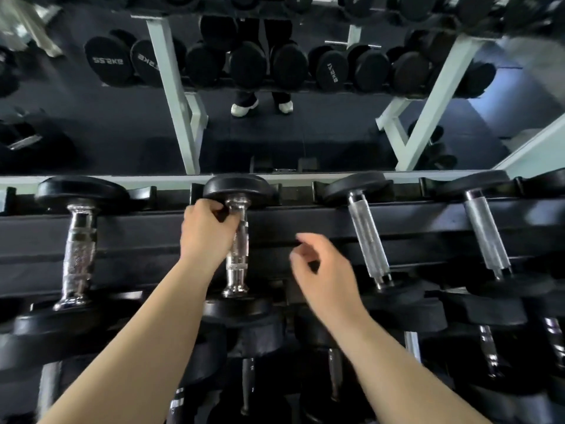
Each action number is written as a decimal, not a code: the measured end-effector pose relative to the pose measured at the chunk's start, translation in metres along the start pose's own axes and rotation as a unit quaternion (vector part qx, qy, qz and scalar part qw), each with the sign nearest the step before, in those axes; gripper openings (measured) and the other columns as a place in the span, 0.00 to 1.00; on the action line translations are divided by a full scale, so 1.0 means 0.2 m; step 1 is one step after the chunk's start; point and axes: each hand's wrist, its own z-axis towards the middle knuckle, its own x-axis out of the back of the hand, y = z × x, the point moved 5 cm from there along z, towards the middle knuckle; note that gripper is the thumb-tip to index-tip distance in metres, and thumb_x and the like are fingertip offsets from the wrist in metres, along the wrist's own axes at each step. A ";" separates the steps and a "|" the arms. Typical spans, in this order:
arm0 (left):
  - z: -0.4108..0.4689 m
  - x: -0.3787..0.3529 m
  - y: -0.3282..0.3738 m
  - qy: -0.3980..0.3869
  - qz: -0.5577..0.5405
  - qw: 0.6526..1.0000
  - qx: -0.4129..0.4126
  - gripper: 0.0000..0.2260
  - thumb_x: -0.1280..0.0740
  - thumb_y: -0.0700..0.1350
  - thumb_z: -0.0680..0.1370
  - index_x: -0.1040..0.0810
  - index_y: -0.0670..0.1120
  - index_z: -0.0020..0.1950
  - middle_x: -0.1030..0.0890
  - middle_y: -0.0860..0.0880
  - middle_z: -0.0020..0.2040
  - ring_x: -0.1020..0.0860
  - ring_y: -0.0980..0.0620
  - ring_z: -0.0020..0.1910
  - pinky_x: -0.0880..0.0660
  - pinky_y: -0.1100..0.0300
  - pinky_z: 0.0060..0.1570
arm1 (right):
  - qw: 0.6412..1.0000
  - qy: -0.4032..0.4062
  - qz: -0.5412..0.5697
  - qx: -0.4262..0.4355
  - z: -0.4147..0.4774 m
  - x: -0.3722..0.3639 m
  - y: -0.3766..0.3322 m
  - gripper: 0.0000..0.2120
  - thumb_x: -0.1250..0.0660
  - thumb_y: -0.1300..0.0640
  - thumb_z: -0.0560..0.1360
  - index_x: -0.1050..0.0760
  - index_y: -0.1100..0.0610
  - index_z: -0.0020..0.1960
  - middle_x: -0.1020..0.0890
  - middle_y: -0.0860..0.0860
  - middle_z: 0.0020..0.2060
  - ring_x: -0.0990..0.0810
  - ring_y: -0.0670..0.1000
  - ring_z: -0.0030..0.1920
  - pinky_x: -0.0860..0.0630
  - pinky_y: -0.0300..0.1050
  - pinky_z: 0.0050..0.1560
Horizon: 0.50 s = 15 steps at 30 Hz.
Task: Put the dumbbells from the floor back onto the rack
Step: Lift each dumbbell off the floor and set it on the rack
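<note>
The fingers [215,209] of the left hand [208,232] are curled round the far end of the handle of a black-headed dumbbell with a chrome handle [237,267], clamped on it just below the far head. The fingers [305,241] of the right hand [325,272] are loosely bent and a little apart, holding nothing. That hand is blurred and hovers over the dark rails just to the right of the gripped handle, not touching it. Both bare forearms reach in from the bottom edge.

The dumbbell lies on the top tier of the black steel rack [305,220], with its handle running away from the person. Its far head sits in a cradle at the back rail and its near head at the front rail.

On the same tier, a second chrome-handled dumbbell with black heads [79,246] lies well to the left. Two slimmer dumbbells with grey straight handles lie to the right, one [368,240] nearer the right hand and one [486,237] farther out. A cradle stands free between the gripped dumbbell and the nearer grey one.

Below the front rail, more black dumbbells [247,384] sit on a lower tier, partly hidden by the arms.

Behind the rack stands a wall mirror [290,139]. It reflects the rack's white uprights [174,87], rows of round black dumbbell ends, the dark floor, and a pair of white shoes [244,107].
</note>
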 end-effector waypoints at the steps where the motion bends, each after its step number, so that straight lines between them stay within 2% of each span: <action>1: -0.04 0.01 0.04 0.033 0.000 0.999 -0.026 0.14 0.36 0.45 0.75 0.26 0.41 0.59 0.26 0.45 0.55 0.26 0.47 0.53 0.32 0.57 0.50 | 0.999 0.040 0.000 0.009 0.00 0.11 0.03 0.15 0.37 0.57 0.75 0.27 0.54 0.61 0.23 0.43 0.43 0.25 0.44 0.49 0.31 0.31 0.47; 3: -0.15 -0.03 0.12 0.044 -0.034 0.996 -0.068 0.07 0.37 0.42 0.76 0.24 0.44 0.52 0.26 0.50 0.48 0.27 0.51 0.49 0.33 0.65 0.48 | 0.996 0.089 -0.009 0.003 0.01 0.30 0.14 0.13 0.37 0.58 0.75 0.26 0.55 0.59 0.23 0.43 0.44 0.26 0.43 0.49 0.32 0.31 0.44; 5: -0.26 -0.17 0.21 -0.017 -0.056 0.995 -0.081 0.05 0.38 0.41 0.76 0.23 0.47 0.48 0.23 0.53 0.43 0.26 0.54 0.47 0.32 0.77 0.43 | 0.996 0.081 -0.030 -0.026 0.05 0.43 0.28 0.13 0.37 0.58 0.75 0.26 0.56 0.59 0.21 0.48 0.51 0.25 0.45 0.52 0.32 0.35 0.48; 6: -0.29 -0.28 0.24 -0.062 -0.069 0.993 -0.075 0.07 0.38 0.41 0.76 0.21 0.47 0.50 0.21 0.52 0.45 0.24 0.54 0.48 0.31 0.79 0.47 | 0.997 0.058 -0.038 -0.042 0.07 0.46 0.35 0.14 0.36 0.57 0.75 0.27 0.56 0.60 0.20 0.50 0.55 0.24 0.48 0.55 0.32 0.37 0.50; 7: -0.32 -0.39 0.27 -0.102 -0.090 0.989 -0.057 0.09 0.38 0.42 0.76 0.21 0.46 0.54 0.19 0.49 0.49 0.23 0.52 0.52 0.29 0.73 0.56 | 0.997 0.028 -0.042 -0.056 0.09 0.47 0.41 0.16 0.36 0.57 0.74 0.28 0.56 0.61 0.20 0.51 0.57 0.23 0.50 0.57 0.31 0.38 0.51; 8: -0.34 -0.50 0.28 -0.131 -0.118 0.984 -0.025 0.12 0.38 0.42 0.77 0.23 0.45 0.59 0.19 0.46 0.55 0.23 0.50 0.55 0.28 0.63 0.62 | 0.997 -0.004 -0.044 -0.062 0.10 0.48 0.45 0.18 0.35 0.56 0.74 0.29 0.56 0.63 0.21 0.51 0.58 0.23 0.52 0.59 0.31 0.40 0.53; 9: -0.37 -0.58 0.30 -0.149 -0.146 0.978 0.010 0.14 0.38 0.42 0.77 0.25 0.44 0.62 0.20 0.44 0.59 0.23 0.48 0.57 0.29 0.55 0.65 | 0.996 -0.034 -0.047 -0.062 0.11 0.47 0.49 0.20 0.35 0.56 0.74 0.31 0.56 0.64 0.21 0.51 0.59 0.23 0.53 0.60 0.30 0.41 0.56; 10: -0.39 -0.65 0.32 -0.152 -0.173 0.972 0.037 0.17 0.37 0.42 0.76 0.28 0.44 0.65 0.22 0.43 0.61 0.24 0.47 0.59 0.30 0.51 0.66 | 0.995 -0.060 -0.056 -0.055 0.11 0.47 0.51 0.21 0.36 0.55 0.74 0.33 0.55 0.66 0.21 0.52 0.60 0.24 0.53 0.61 0.30 0.42 0.58; 13: -0.41 -0.78 0.42 -0.134 -0.217 0.965 0.064 0.24 0.35 0.41 0.75 0.35 0.42 0.71 0.25 0.42 0.64 0.25 0.45 0.63 0.31 0.49 0.67 | 0.988 -0.118 -0.092 -0.031 0.12 0.47 0.53 0.23 0.39 0.54 0.76 0.37 0.55 0.69 0.23 0.54 0.62 0.25 0.55 0.63 0.30 0.46 0.60; 15: -0.41 -0.81 0.48 -0.113 -0.176 0.977 0.052 0.26 0.33 0.38 0.74 0.35 0.42 0.71 0.24 0.42 0.64 0.26 0.44 0.63 0.30 0.51 0.66 | 0.986 -0.133 -0.097 -0.030 0.13 0.47 0.54 0.21 0.40 0.55 0.76 0.36 0.55 0.68 0.22 0.55 0.60 0.24 0.57 0.61 0.29 0.47 0.59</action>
